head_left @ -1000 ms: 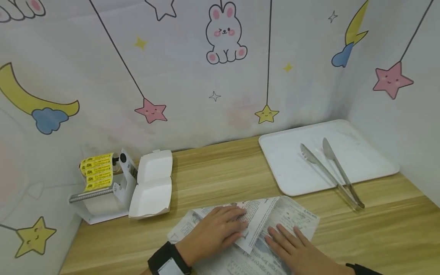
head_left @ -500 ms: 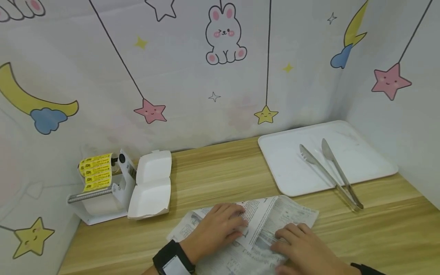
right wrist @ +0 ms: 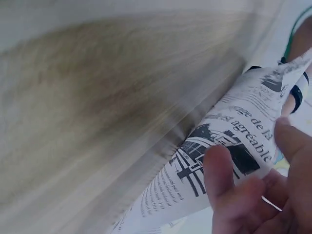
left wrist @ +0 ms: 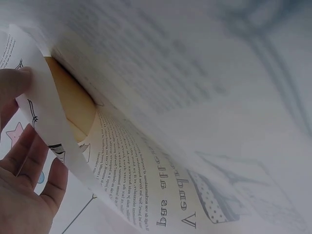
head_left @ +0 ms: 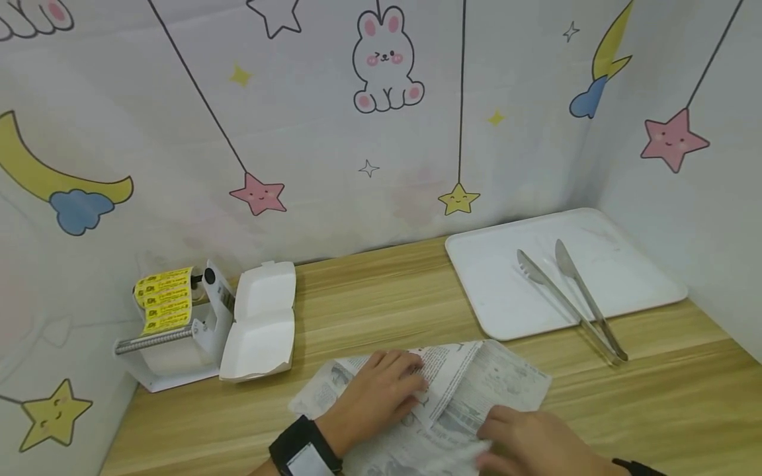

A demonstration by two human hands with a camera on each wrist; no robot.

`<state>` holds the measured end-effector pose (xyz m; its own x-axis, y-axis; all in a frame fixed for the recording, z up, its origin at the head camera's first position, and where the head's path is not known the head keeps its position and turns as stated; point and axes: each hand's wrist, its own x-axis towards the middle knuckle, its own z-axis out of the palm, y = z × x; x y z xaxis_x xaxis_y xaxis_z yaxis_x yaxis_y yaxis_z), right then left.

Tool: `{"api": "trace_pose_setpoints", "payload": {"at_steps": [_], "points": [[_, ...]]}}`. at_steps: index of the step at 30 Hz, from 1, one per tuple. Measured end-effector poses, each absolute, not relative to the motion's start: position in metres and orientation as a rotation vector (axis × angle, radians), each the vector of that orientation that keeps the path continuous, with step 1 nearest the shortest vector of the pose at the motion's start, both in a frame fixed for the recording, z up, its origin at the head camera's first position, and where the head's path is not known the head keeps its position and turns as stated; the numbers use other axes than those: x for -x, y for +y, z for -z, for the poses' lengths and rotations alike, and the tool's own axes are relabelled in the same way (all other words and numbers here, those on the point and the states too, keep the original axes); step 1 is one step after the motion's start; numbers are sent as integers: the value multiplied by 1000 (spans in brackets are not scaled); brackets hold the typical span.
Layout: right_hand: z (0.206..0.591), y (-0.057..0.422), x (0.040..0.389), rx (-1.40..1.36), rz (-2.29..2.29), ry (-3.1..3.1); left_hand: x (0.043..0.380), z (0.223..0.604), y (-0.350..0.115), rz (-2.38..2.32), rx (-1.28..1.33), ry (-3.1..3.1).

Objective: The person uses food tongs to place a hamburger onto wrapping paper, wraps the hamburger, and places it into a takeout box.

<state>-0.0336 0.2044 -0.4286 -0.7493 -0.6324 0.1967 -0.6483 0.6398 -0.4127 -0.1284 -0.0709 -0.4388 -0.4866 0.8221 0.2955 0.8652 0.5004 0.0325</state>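
A sheet of newsprint-style wrapping paper [head_left: 508, 377] lies on the table with its far part folded over into a flap. My left hand [head_left: 378, 393] rests on this flap, its fingers bent loosely. Inside the fold, the left wrist view shows a smooth golden-tan object [left wrist: 73, 102], mostly hidden by paper; its kind is unclear. At the paper's lower right edge, my right hand [head_left: 530, 439] curls its fingers and thumb about the raised edge. The right wrist view shows its thumb and fingers against the printed paper [right wrist: 229, 126], standing up from the table.
Metal tongs [head_left: 571, 304] lie across a white tray [head_left: 488, 291] at the back right. An open white takeaway box [head_left: 258, 344] stands at the left, beside a dispenser [head_left: 178, 357] with a roll of yellow labels [head_left: 167, 301]. A patterned cloth wall [head_left: 333, 132] closes the back.
My right hand has gone from lying flat on the paper to curling at its right edge, drawing back and lifting that edge slightly. The left hand stays on the flap.
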Motion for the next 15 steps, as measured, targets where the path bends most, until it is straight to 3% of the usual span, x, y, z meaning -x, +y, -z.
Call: {"api": "trace_pose_setpoints", "payload": {"at_steps": [8, 15], "points": [[428, 215, 41, -1202, -1019, -2692, 128, 437, -72, 279, 1442, -2537], [429, 213, 47, -987, -854, -2590, 131, 436, -75, 321, 1501, -2477]]}}
